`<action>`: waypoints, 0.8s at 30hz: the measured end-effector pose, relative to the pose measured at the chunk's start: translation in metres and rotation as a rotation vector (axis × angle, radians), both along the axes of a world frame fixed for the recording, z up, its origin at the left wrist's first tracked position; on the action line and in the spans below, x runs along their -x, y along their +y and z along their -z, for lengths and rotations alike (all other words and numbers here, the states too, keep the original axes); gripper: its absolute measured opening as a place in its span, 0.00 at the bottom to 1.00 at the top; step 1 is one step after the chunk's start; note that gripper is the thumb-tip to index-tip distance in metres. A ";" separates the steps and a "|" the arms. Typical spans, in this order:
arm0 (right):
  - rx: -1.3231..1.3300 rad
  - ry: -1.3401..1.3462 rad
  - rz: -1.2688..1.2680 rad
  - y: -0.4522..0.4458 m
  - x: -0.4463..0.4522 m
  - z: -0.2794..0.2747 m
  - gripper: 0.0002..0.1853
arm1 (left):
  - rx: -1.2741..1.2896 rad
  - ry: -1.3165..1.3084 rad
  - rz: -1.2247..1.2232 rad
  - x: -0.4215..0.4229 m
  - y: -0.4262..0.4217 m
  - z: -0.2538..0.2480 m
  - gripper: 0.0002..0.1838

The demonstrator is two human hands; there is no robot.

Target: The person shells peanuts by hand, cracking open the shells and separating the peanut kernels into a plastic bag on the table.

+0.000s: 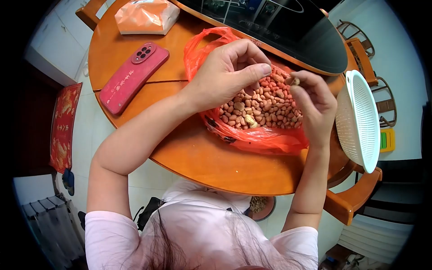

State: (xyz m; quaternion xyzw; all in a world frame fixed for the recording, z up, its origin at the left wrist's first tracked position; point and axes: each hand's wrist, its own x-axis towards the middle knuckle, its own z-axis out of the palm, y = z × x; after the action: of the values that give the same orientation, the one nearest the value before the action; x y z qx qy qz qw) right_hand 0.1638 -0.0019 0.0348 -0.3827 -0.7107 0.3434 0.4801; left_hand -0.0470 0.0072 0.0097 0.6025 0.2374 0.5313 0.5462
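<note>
A red plastic bag (270,141) lies spread on the table, full of shelled reddish-brown peanuts (258,105). Among them rests a pale unshelled peanut (250,120). Over the bag's left side, my left hand (229,74) has its fingers curled in and its thumb pointing right; whatever may be inside them is hidden. My right hand (317,105), above the bag's right edge, pinches a small tan peanut shell (294,82) between thumb and forefinger. The two hands are a short way apart.
On the wooden table (216,162) lie a red phone (134,77) and an orange-and-white tissue pack (147,17). A black glass panel (288,27) spans the far side. A white basket (362,121) stands at right. Below the table edge is a bowl of shells (258,204).
</note>
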 end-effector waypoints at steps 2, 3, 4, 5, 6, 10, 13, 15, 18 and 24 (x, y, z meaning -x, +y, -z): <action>0.207 0.232 -0.108 0.001 -0.005 -0.003 0.11 | 0.093 -0.034 0.030 0.000 0.000 -0.002 0.10; 0.266 0.334 -0.143 0.001 -0.005 -0.004 0.11 | 0.136 -0.051 0.046 0.000 0.000 -0.003 0.11; 0.324 0.435 -0.179 0.001 -0.004 -0.004 0.11 | 0.217 -0.117 0.107 0.001 0.000 -0.004 0.12; 0.345 0.466 -0.177 0.001 -0.003 -0.004 0.11 | 0.298 -0.181 0.168 0.002 0.000 -0.005 0.13; 0.368 0.498 -0.176 0.001 -0.003 -0.003 0.11 | 0.381 -0.246 0.229 0.002 0.000 -0.005 0.14; 0.212 0.292 -0.056 0.002 0.003 0.002 0.10 | 0.482 -0.239 0.322 0.000 -0.002 -0.005 0.20; -0.045 0.053 0.055 -0.003 0.018 0.008 0.09 | 0.600 -0.328 0.475 -0.004 -0.003 0.002 0.24; -0.167 -0.124 0.108 -0.010 0.029 0.007 0.10 | 0.621 -0.346 0.521 -0.006 -0.002 0.004 0.26; -0.240 -0.142 0.068 -0.011 0.032 0.008 0.07 | 0.603 -0.245 0.433 -0.001 -0.003 0.000 0.20; -0.164 -0.309 0.007 -0.009 0.025 0.011 0.04 | 0.345 -0.092 0.032 0.019 0.005 -0.019 0.11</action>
State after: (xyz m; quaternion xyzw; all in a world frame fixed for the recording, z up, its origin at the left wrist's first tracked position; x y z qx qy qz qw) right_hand 0.1385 -0.0110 0.0242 -0.3928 -0.8004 0.2196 0.3960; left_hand -0.0656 0.0123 0.0288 0.4787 0.2902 0.5007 0.6602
